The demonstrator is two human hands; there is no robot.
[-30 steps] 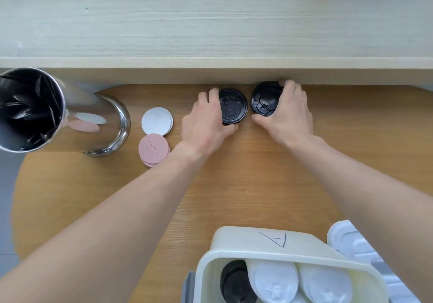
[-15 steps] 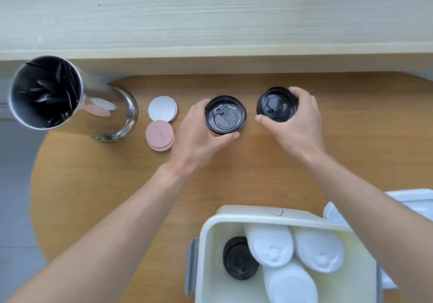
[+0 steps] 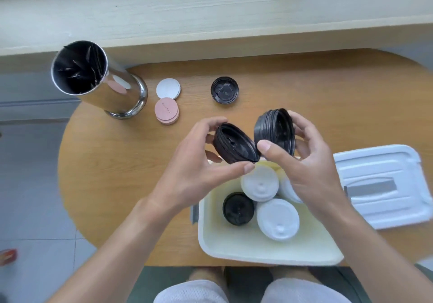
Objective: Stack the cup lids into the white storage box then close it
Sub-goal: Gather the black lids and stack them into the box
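- Wooden table (image 3: 117, 185) carries everything, under a pale shelf.
- Left hand (image 3: 196, 169) pinches one black lid stack (image 3: 234, 147) between thumb and curled fingers.
- Right hand (image 3: 304, 162) likewise grips another black stack (image 3: 274, 131), both above the white storage box (image 3: 257, 251).
- Box cover (image 3: 384, 185) lies just right.

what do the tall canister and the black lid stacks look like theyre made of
Tall canister: polished metal, probably stainless steel; its side mirrors the coasters. Black lid stacks: thin moulded plastic, slightly glossy, with ribbed nested rims.
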